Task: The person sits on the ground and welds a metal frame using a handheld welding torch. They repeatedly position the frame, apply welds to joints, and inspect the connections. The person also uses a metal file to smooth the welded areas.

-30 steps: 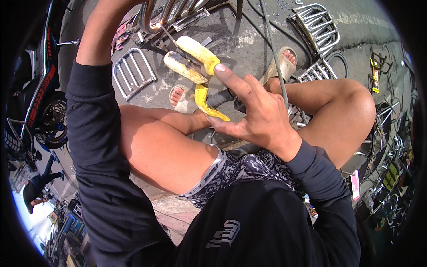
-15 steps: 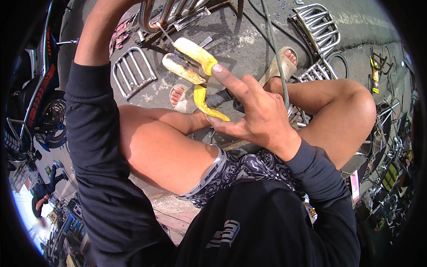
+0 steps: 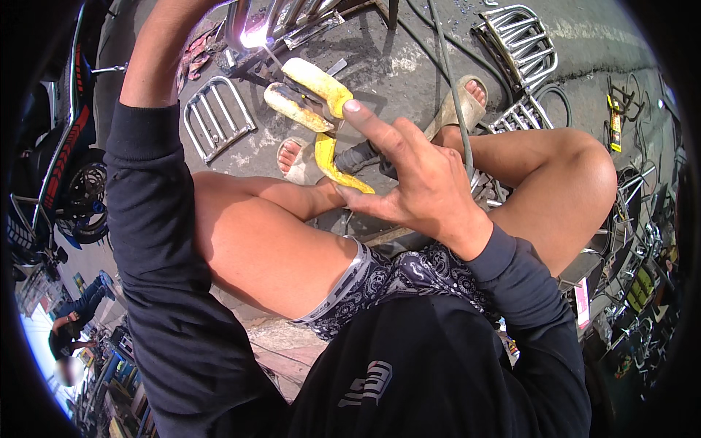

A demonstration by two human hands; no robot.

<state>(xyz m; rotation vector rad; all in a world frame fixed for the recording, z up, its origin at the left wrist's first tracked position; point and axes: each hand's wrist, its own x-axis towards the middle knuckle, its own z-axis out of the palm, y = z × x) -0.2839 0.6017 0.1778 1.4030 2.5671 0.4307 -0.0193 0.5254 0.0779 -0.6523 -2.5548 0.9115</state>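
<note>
My right hand [image 3: 431,182] is closed around a yellow welding electrode holder [image 3: 328,164], whose pale, scorched jaws point up and left. A thin welding rod [image 3: 273,56] sticks out of the jaws. Its tip meets a bright white-violet arc [image 3: 254,36] at the bent end of a shiny tubular metal frame [image 3: 274,20] near the top edge. Glare hides the exact spot of contact. My left forearm [image 3: 157,62] reaches up past that frame, and the left hand lies beyond the picture's top edge.
Another tube rack [image 3: 219,120] lies on the ground left of my feet; more racks [image 3: 517,47] lie far right. A cable [image 3: 460,109] runs down beside my sandalled foot. A motorcycle [image 3: 80,197] stands at left, a person [image 3: 77,321] lower left, and metal parts [image 3: 635,306] crowd the right.
A bright arc has flared at the rod's tip, where only a small glow showed before. The electrode holder and right hand have shifted slightly up and left. The person at lower left has moved.
</note>
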